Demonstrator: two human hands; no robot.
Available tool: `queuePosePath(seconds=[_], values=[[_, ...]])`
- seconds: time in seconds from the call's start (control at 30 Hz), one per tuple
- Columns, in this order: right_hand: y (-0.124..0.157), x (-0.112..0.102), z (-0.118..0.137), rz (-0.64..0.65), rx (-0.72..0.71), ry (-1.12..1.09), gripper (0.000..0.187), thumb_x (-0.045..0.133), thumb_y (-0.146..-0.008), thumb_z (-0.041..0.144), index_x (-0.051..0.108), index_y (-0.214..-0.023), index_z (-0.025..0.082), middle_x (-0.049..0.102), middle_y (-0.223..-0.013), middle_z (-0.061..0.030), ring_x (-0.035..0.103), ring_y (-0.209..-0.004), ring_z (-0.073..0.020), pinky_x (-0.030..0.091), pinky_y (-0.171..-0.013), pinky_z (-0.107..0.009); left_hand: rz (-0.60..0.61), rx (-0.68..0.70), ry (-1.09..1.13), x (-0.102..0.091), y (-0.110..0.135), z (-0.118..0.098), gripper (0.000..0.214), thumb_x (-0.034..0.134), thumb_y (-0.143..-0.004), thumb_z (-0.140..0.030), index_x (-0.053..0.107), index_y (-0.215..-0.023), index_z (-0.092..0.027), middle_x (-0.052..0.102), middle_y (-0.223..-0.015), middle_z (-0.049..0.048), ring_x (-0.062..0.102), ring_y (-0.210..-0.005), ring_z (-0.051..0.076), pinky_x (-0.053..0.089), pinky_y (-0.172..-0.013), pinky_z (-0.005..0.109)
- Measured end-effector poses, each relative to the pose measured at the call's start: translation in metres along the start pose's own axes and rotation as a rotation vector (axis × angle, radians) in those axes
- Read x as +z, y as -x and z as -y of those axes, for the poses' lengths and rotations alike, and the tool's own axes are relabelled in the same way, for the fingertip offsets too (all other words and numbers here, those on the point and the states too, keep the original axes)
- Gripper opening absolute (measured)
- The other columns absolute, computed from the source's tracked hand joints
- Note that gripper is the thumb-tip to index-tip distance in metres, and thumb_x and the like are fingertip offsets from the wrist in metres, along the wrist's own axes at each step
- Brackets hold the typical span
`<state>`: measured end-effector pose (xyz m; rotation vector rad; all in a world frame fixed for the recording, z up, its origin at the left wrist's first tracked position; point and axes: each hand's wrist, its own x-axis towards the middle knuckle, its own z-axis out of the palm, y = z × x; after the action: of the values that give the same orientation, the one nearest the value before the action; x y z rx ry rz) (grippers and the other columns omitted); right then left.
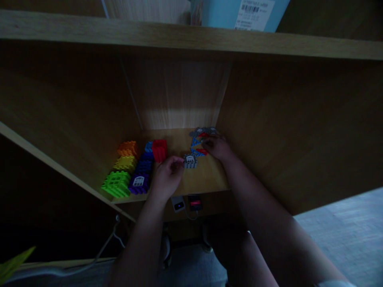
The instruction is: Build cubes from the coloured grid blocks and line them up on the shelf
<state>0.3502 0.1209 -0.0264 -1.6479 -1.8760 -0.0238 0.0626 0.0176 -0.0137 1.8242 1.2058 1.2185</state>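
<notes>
Inside a dim wooden shelf compartment, my left hand is curled in a pinch on a small grey toy block that rests on the shelf board. My right hand lies further back, fingers bent over a loose pile of blue, red and grey toy pieces. To the left stand stacked plastic blocks: a red block, an orange block, a yellow block, a green block, and purple blocks, the front one bearing a white window piece.
Wooden side walls close the compartment left and right, with a shelf board overhead carrying a light blue box. Two small devices with lit displays hang under the shelf's front edge, with cables trailing left. Grey floor shows at the right.
</notes>
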Motion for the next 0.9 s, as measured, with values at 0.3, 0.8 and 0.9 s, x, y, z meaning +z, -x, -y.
queuePosePath(seconds=[0.3,0.8,0.9], values=[[-0.001,0.002,0.001,0.001,-0.027,-0.066,0.005,0.074,-0.094,0.028,0.078,-0.096,0.026,0.085,-0.109,-0.0057,0.077,-0.105,-0.0273,0.053,-0.110,-0.047,0.006,0.000,-0.001,0.000,0.000,0.000,0.014,0.065,-0.096,-0.027,0.075,-0.106,-0.024,0.082,-0.101,0.0031,0.077,-0.095,0.022,0.057,-0.087,0.035],[0.014,-0.018,0.042,-0.109,-0.022,-0.656,0.047,0.087,-0.081,0.061,0.054,-0.088,0.028,0.077,-0.111,-0.0072,0.071,-0.106,-0.0267,0.057,-0.098,-0.043,-0.030,0.022,0.033,0.001,-0.001,-0.001,0.013,0.066,-0.096,-0.024,0.074,-0.106,-0.023,0.082,-0.104,0.0036,0.078,-0.097,0.021,0.060,-0.088,0.033],[0.025,-0.022,0.054,0.018,-0.043,-0.873,0.053,0.092,-0.077,0.060,0.050,-0.087,0.029,0.075,-0.120,-0.0067,0.070,-0.114,-0.0267,0.059,-0.101,-0.045,-0.036,0.031,0.049,0.003,-0.002,0.002,0.014,0.066,-0.095,-0.022,0.072,-0.108,-0.023,0.081,-0.107,0.0040,0.078,-0.099,0.020,0.060,-0.090,0.033]])
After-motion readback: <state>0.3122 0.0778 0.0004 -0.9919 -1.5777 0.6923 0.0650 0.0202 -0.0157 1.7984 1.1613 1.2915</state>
